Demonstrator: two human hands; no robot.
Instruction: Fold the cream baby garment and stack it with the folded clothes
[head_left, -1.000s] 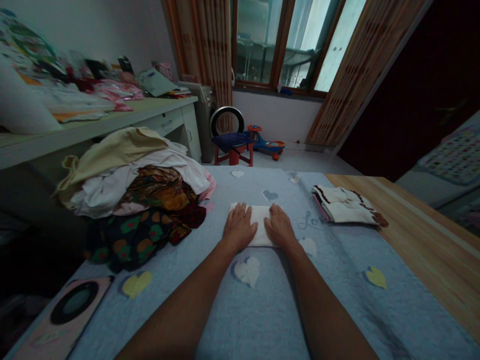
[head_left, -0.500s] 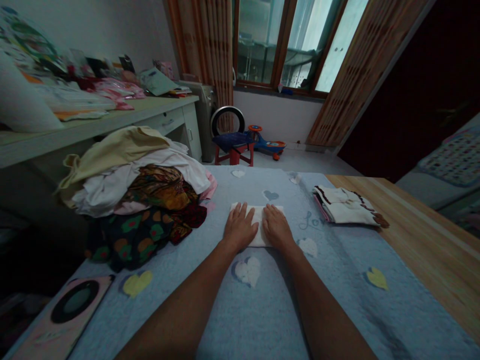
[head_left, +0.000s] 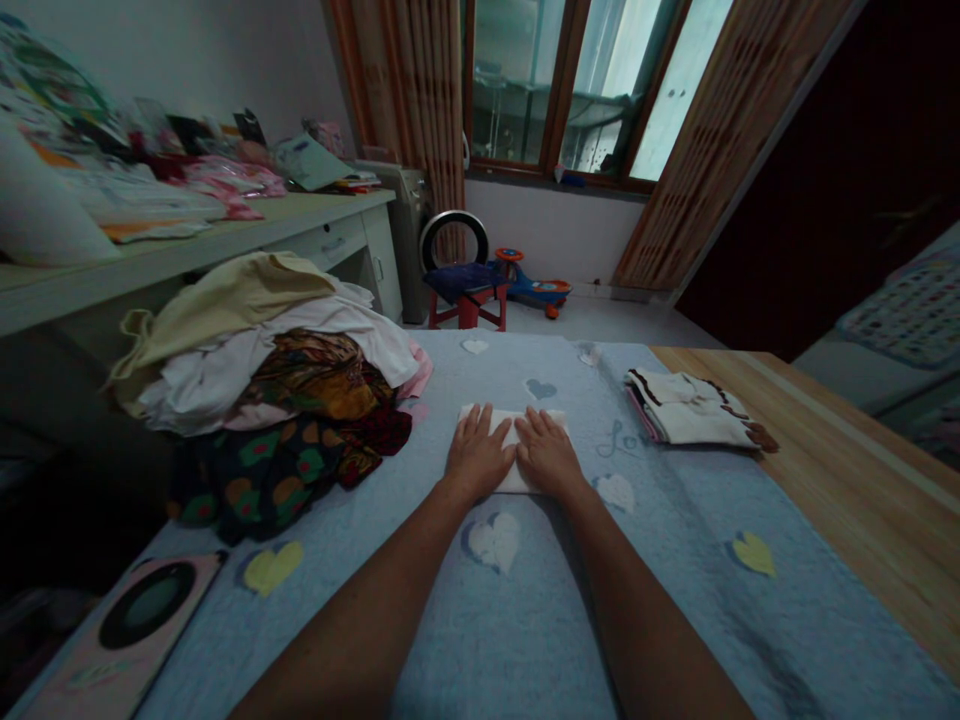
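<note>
A small white folded cloth (head_left: 517, 484) lies flat on the blue heart-patterned sheet (head_left: 480, 640) in the middle of the view. On its left half rests my left hand (head_left: 478, 455), palm down with the fingers stretched out. My right hand (head_left: 549, 452) presses flat on the right half, its fingers apart. The two thumbs nearly meet at the centre of the cloth. Both hands hide most of it; its far edge and a strip of the near edge show between and around them. What kind of garment or cloth it is, I cannot tell.
To the left is a heap of crumpled clothes (head_left: 315, 330). A folded white garment with dark trim (head_left: 690, 410) lies on a small stack at right, near bare wood (head_left: 847, 470). A pink box (head_left: 112, 640) sits at the near left corner. Beyond stands a red stool (head_left: 469, 312).
My right hand has shifted slightly left across the white cloth, bringing its thumb close to the left one. My left hand stays in place.
</note>
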